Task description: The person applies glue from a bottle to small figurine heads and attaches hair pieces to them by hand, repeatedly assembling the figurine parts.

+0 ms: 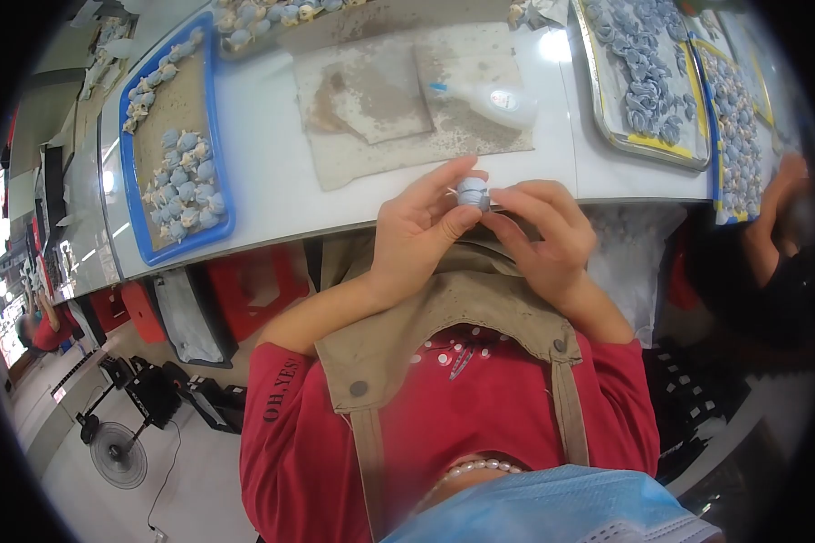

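Note:
A small blue-grey piece [473,195] is held between my two hands, just over the table's front edge. My left hand [423,217] has its thumb and fingers closed round the piece from the left. On the other side, my right hand [548,226] touches the piece with its fingertips pinched together; anything smaller between them is too tiny to make out. Beyond my hands a stained cloth [335,149] lies on the white table [263,172]. A translucent bottle with a blue tip [503,101] lies on the cloth.
A blue tray [226,195] of small blue and cream pieces is at the left. At the right are a metal tray [647,154] of blue-grey pieces and another filled tray [718,181]. A co-worker's arm [765,226] is at the far right. Red stools [254,285] stand below the table.

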`<state>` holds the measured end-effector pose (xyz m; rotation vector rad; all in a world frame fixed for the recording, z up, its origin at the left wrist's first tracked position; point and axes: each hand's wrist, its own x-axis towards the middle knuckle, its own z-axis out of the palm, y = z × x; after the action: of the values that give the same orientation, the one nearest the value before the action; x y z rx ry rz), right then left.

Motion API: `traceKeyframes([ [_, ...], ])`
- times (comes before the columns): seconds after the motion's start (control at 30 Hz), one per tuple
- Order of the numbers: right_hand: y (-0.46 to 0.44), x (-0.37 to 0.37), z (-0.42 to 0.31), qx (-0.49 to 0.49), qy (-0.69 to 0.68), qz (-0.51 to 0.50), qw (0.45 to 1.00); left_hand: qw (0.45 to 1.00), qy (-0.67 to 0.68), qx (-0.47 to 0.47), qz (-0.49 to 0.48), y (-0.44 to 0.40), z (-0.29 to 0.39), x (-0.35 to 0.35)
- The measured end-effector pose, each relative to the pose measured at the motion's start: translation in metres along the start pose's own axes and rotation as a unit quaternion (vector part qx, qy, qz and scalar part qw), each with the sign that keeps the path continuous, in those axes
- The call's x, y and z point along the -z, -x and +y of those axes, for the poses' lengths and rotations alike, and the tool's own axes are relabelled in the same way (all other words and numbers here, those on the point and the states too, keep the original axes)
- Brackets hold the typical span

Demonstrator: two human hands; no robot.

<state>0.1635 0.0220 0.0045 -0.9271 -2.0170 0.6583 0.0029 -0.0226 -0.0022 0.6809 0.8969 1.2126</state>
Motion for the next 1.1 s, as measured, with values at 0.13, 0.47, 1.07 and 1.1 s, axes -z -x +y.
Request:
traceKeyframes([
  [0.13, -0.005, -0.007, 0.000, 0.133, 0.126, 0.031, 0.983, 0.999, 0.018, -0.003, 0.027, 0.002, -0.003, 0.006],
  [0.47, -0.026, -0.008, -0.007, 0.108, 0.085, -0.039, 0.990, 0.995, -0.092, -0.013, 0.026, 0.004, 0.007, 0.024],
  [1.07, -0.013, 0.022, -0.004, -0.232, -0.426, -0.208, 0.850, 0.991, -0.066, -0.057, -0.102, 0.009, 0.016, -0.005],
  [1.1, -0.012, 0.023, -0.003, -0.229, -0.428, -0.207, 0.849, 0.989, -0.080, -0.069, -0.105, 0.008, 0.016, -0.007],
])
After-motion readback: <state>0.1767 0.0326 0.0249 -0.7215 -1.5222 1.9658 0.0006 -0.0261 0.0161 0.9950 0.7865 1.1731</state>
